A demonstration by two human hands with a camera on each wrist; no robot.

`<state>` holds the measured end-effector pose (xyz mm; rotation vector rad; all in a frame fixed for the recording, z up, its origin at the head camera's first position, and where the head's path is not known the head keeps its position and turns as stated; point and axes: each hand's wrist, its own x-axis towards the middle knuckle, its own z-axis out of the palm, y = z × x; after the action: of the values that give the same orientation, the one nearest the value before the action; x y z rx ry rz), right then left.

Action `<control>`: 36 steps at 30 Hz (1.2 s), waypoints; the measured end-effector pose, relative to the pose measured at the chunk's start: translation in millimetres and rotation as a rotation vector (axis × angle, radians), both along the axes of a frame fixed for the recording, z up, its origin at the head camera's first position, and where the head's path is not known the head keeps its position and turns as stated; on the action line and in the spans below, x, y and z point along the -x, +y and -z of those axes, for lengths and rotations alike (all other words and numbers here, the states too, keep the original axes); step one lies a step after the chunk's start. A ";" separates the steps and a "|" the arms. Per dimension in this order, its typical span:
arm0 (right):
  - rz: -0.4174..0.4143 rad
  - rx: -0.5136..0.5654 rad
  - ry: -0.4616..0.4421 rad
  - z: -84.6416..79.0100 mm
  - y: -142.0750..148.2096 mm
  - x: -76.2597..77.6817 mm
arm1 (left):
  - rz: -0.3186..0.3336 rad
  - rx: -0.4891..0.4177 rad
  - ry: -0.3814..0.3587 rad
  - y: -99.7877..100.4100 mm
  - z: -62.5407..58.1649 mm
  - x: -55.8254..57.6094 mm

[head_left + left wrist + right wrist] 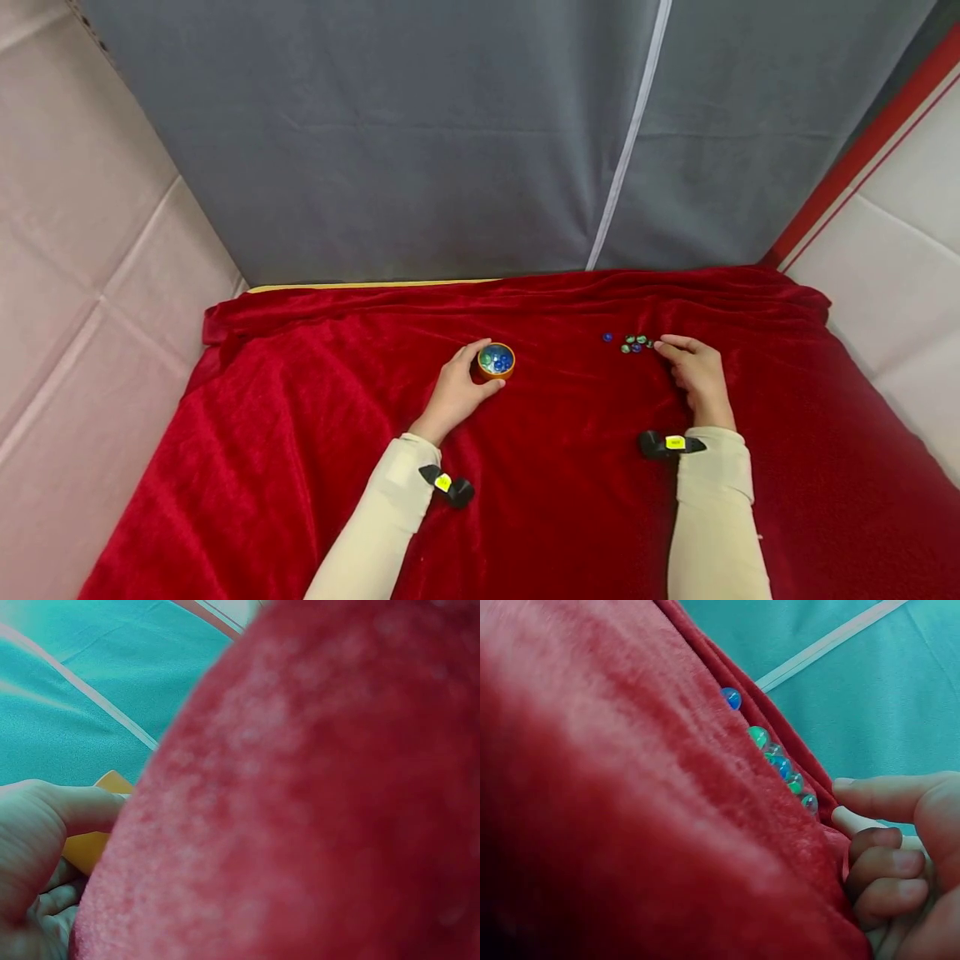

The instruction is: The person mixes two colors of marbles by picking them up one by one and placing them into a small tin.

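Note:
My left hand grips a small round yellow-orange bowl, thumb at its near side and fingers at its far side. Blue and green marbles lie inside it. In the left wrist view a fold of red cloth covers most of the bowl's yellow wall behind the thumb. On the right, my right hand is beside a loose cluster of marbles, fingertips right at the nearest one. The right wrist view shows thumb and index finger extended and apart, the other fingers curled, and a clear marble just beyond the fingertips.
A single blue marble lies left of the cluster. Wrinkled red velvet cloth covers the table, bunched up along the back. A grey curtain hangs behind, with pale padded panels at both sides.

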<state>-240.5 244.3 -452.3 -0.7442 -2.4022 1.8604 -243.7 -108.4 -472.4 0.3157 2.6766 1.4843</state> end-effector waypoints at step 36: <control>-0.042 -0.440 -0.069 -1.3 -12.4 5.1 | 0.002 -0.006 0.001 3.4 -2.8 -1.9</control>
<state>-245.6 231.9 -451.0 -0.7285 -2.7421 1.2551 -241.8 -105.0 -469.5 0.3200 2.6727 1.4920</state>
